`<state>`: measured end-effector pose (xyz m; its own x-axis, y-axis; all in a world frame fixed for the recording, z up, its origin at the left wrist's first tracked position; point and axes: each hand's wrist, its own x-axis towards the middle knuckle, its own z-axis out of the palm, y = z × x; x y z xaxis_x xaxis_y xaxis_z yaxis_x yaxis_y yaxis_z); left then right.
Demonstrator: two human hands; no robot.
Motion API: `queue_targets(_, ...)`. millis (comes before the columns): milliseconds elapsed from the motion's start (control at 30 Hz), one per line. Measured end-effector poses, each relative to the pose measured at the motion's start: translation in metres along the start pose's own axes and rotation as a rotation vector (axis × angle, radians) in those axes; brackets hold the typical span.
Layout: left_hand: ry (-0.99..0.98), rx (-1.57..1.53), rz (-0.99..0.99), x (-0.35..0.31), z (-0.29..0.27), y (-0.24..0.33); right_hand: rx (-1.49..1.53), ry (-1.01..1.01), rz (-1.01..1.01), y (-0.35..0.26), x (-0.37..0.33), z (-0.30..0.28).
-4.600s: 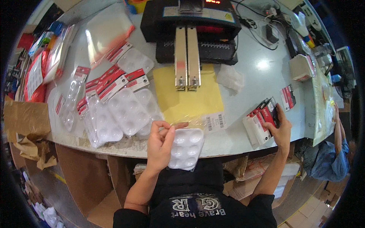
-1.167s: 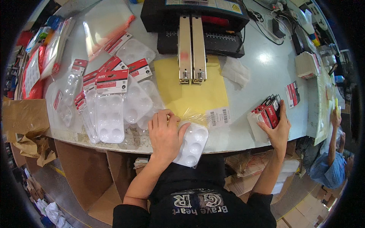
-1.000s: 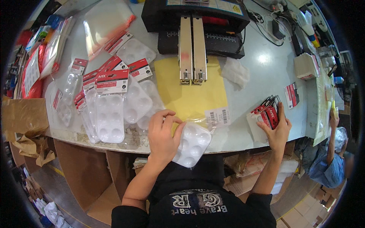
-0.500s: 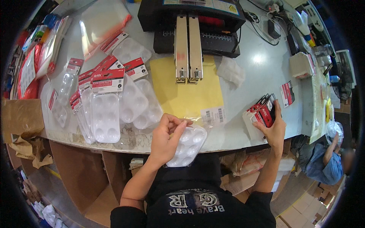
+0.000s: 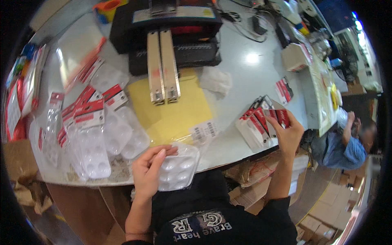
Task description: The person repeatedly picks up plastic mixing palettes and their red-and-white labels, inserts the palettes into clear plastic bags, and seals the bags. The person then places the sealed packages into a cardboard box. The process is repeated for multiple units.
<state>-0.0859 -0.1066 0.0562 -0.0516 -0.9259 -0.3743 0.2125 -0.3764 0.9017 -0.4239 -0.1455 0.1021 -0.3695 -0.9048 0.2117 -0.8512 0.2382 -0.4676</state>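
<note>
My left hand (image 5: 146, 171) is closed on a white plastic paint palette (image 5: 178, 172) in a clear bag, at the table's front edge. The bag's open-looking end lies toward the machine. On the right, my right hand (image 5: 289, 134) pinches a red and black header card (image 5: 281, 117) between thumb and fingers. This card is at the top of a fanned stack of header cards (image 5: 254, 130), and I cannot tell whether it still touches the others. Bagged palettes with red header cards (image 5: 92, 149) lie in an overlapping pile at the left.
A black machine (image 5: 175, 45) with two metal arms stands at the back, over a yellow sheet (image 5: 171, 114). Nearby are crumpled white wrap (image 5: 216, 79), a single card (image 5: 284, 90) and clear bags (image 5: 77, 51). A co-worker in blue (image 5: 345, 149) is at far right.
My view has turned, so the table contents appear shifted left. My right hand has gone from resting around the card stack to pinching a card at its top. The left hand keeps the palette.
</note>
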Motion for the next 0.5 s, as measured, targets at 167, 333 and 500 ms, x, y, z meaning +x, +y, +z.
queue_targets(167, -0.029, -0.006, 0.036, -0.001, 0.003, -0.004, 0.016, -0.156, -0.080, 0.003, 0.014, -0.010)
queue_targets(333, -0.073, -0.011, 0.028, -0.003, 0.005, -0.006, 0.066, -0.147, -0.013, 0.003, 0.016, -0.008)
queue_targets(500, -0.048, -0.032, -0.056, -0.003, 0.014, 0.002, 0.302, -0.174, -0.008, -0.033, 0.007, -0.025)
